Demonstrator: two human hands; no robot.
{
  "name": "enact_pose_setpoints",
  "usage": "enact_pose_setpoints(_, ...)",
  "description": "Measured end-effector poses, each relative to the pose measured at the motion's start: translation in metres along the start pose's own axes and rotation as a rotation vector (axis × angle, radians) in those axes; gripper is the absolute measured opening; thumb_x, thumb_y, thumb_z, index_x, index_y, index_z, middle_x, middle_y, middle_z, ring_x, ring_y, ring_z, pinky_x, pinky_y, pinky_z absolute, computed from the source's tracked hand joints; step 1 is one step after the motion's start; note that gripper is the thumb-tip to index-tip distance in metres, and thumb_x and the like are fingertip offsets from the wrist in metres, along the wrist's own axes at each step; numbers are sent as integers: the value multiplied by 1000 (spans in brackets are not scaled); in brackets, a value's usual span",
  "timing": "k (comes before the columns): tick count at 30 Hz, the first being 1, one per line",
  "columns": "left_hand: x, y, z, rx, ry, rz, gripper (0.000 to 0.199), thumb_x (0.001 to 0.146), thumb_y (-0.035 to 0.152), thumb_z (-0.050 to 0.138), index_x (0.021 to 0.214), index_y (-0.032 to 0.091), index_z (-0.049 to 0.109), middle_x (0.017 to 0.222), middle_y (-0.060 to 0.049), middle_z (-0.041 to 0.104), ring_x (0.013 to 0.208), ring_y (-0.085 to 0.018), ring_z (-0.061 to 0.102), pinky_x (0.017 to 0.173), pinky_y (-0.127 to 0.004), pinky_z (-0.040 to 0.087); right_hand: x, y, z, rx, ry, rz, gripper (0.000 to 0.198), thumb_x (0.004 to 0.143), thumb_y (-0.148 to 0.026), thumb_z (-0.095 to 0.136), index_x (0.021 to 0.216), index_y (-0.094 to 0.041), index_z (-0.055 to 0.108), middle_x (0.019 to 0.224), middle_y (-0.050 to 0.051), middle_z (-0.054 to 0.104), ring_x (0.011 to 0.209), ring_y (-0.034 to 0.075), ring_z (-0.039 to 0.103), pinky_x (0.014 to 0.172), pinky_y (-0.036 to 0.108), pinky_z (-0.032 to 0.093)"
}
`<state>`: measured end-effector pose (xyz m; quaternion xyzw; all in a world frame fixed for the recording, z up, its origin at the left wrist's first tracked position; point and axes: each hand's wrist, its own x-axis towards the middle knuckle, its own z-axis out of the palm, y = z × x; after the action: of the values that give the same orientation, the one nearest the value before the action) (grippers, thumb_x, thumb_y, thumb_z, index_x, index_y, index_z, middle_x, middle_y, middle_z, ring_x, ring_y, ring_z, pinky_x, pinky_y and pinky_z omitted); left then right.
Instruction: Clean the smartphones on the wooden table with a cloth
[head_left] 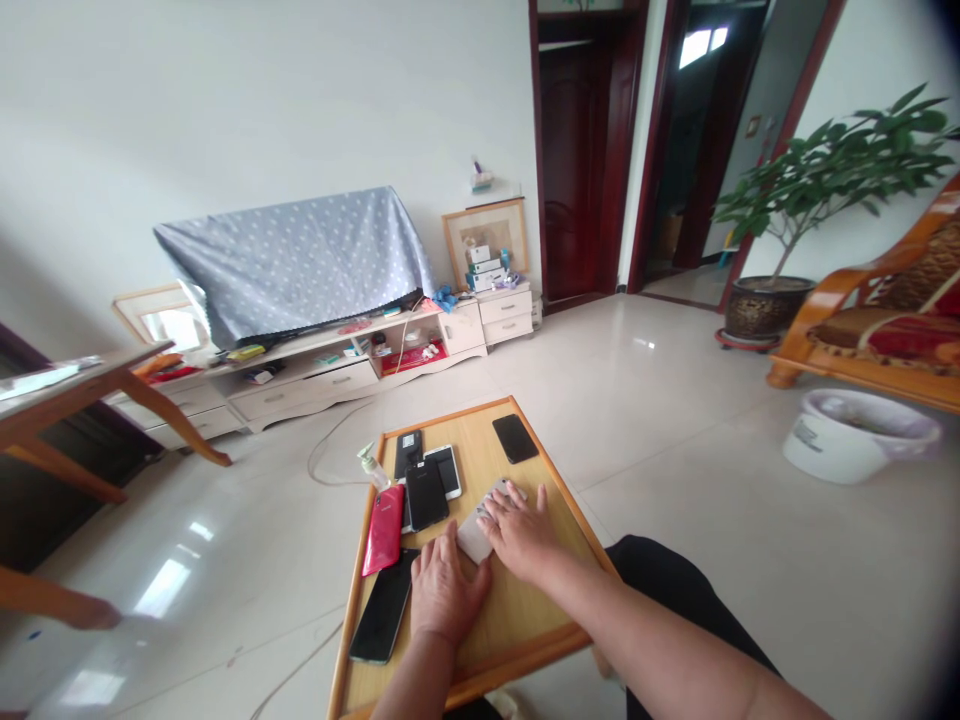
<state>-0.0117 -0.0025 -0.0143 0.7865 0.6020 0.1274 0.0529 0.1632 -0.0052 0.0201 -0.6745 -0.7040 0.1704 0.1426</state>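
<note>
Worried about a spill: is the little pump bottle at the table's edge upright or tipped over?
Upright. The pump bottle stands at the far left edge of the wooden table, nozzle on top, beside the red phone.

On the low table (517,610) at lower centre of the frame, both hands rest side by side, the right hand (519,530) upon a phone (480,530), the left hand (444,588) just below it, with more phones (426,490) lying left and above, a pump bottle (373,468) at the table's upper left edge.
</note>
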Motion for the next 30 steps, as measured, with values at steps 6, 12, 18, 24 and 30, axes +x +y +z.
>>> enact_pose_setpoints(6, 0, -5, 2, 3, -54, -5, 63, 88, 34, 52, 148, 21, 38, 146, -11, 54, 130, -26, 48, 108, -39, 31, -23, -25, 14, 85, -26, -232, 56, 105, -57, 15, 151, -36, 39, 153, 2, 48, 150, 28, 25, 116, 66, -12)
enact_pose_setpoints(12, 0, -4, 3, -18, -4, -3, 68, 87, 44, 55, 148, 18, 38, 141, -13, 57, 129, -27, 49, 107, -40, 33, -11, -12, 10, 87, -19, -136, 56, 105, -55, 13, 145, -38, 48, 153, -1, 47, 151, 30, 20, 115, 68, -11)
enact_pose_setpoints(18, -1, -4, 2, -27, 11, 1, 71, 86, 49, 56, 147, 18, 40, 142, -13, 56, 129, -28, 49, 106, -40, 34, 4, -12, 9, 62, 20, -57, 61, 104, -58, 11, 141, -33, 53, 152, 1, 49, 151, 31, 20, 114, 68, -13)
enact_pose_setpoints(24, -1, -6, 6, 26, -13, 23, 59, 89, 32, 51, 146, 20, 44, 153, -11, 47, 131, -27, 47, 107, -40, 33, -5, -37, 22, 104, 7, -151, 62, 105, -55, 9, 141, -34, 54, 147, 2, 54, 147, 29, 30, 115, 65, -14)
enact_pose_setpoints(30, 0, -4, 4, -17, 13, 16, 65, 85, 44, 57, 144, 20, 43, 148, -12, 52, 130, -27, 49, 107, -39, 34, 9, -27, 19, 70, 15, -138, 60, 104, -55, 10, 139, -35, 55, 150, 1, 52, 149, 30, 25, 114, 67, -15)
